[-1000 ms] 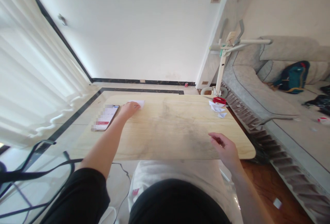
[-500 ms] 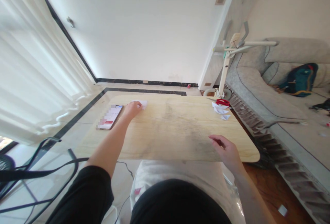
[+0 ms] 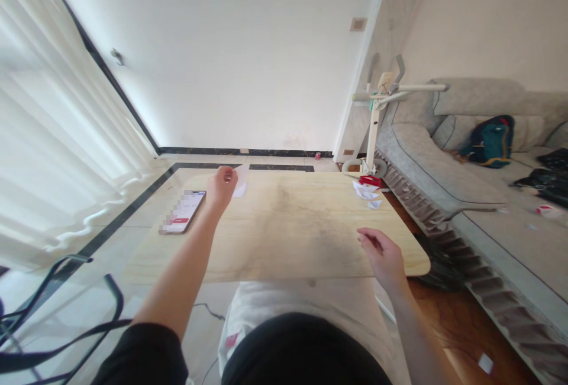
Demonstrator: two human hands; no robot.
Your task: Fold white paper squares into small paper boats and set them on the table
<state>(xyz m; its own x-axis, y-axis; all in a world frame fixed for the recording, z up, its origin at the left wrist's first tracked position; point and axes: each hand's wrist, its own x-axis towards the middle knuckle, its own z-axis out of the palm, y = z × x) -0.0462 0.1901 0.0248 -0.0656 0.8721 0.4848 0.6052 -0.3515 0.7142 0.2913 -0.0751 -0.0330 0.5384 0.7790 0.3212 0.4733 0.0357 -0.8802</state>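
Note:
At the far left part of the wooden table (image 3: 284, 237), my left hand (image 3: 222, 187) is closed on a sheet of white paper (image 3: 242, 173), pinching it and holding it raised. Beneath it, more white paper (image 3: 240, 190) lies flat on the tabletop. My right hand (image 3: 382, 250) hovers near the table's right front edge, fingers loosely bent and apart from the thumb, with nothing seen in them. Beyond it, several folded white paper pieces (image 3: 366, 193) sit at the back right, beside red-handled scissors (image 3: 370, 181).
A phone (image 3: 185, 212) with its screen lit lies left of my left forearm. Past the table's right side stand a white exercise machine (image 3: 374, 130) and a grey sofa (image 3: 444, 163) with a backpack (image 3: 490, 141) on it. Black metal chair parts (image 3: 116, 299) are at lower left.
My left hand has lifted a paper sheet up from the stack at the back left. My right hand stays nearly in place. The head view has shifted slightly.

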